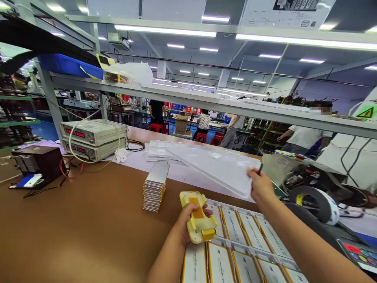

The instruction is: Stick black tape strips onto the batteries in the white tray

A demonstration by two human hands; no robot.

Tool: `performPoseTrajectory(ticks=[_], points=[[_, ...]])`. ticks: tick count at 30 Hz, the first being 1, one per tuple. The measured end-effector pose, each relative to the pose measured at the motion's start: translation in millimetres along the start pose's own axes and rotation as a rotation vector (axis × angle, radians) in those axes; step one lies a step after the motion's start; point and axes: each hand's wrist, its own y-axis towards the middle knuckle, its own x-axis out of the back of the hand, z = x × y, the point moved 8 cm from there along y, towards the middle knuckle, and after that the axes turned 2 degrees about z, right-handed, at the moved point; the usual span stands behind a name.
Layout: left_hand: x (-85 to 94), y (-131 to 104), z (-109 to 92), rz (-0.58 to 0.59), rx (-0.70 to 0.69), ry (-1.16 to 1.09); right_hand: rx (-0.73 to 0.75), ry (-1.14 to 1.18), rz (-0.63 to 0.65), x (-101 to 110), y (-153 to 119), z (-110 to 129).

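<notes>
My left hand (184,222) is wrapped round a pale yellow plastic fixture (193,228) with an orange patch in its middle. My right hand (260,184) pinches the near right corner of a thin white plastic tray (218,167), which tilts over more white trays (157,151). A short black stick (260,169), perhaps a pen, pokes out of the same hand. Below both hands lies a compartment tray (246,244) filled with flat white battery packs (235,226) edged in yellow-orange tape. Left of the fixture stands a neat stack of flat silver cells (156,186).
Two stacked meters (94,137) with red displays and a dark box-shaped device (38,165) stand on the brown worktop (97,220) at left. A tape roll (315,204) and machine are on the right. A shelf beam (206,100) crosses ahead; people are beyond it.
</notes>
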Motion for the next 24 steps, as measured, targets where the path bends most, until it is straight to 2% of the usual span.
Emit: performPoseTrajectory(ticks=[3, 5, 7, 10, 13, 16, 20, 24], points=[[3.6, 5, 2, 0.023, -0.004, -0.019, -0.051, 0.094, 0.034, -71, 20, -9], [6.5, 9, 6, 0.023, 0.019, -0.019, -0.062, 0.141, 0.074, -109, 30, -16], [8.4, 12, 8, 0.001, 0.038, -0.008, -0.071, 0.164, 0.085, -134, 36, -23], [6.9, 13, 9, -0.052, 0.055, 0.027, -0.076, 0.167, 0.051, -150, 41, -29], [5.2, 12, 6, -0.103, 0.076, 0.077, -0.046, 0.161, 0.008, -146, 43, -24], [4.0, 14, 2, -0.1, 0.075, 0.119, 0.011, 0.182, -0.051, -124, 46, -7], [3.1, 14, 0, -0.081, 0.067, 0.146, 0.035, 0.254, -0.125, -77, 45, 18], [0.8, 10, 1, -0.081, 0.059, 0.135, -0.005, 0.353, -0.189, -21, 48, 31]])
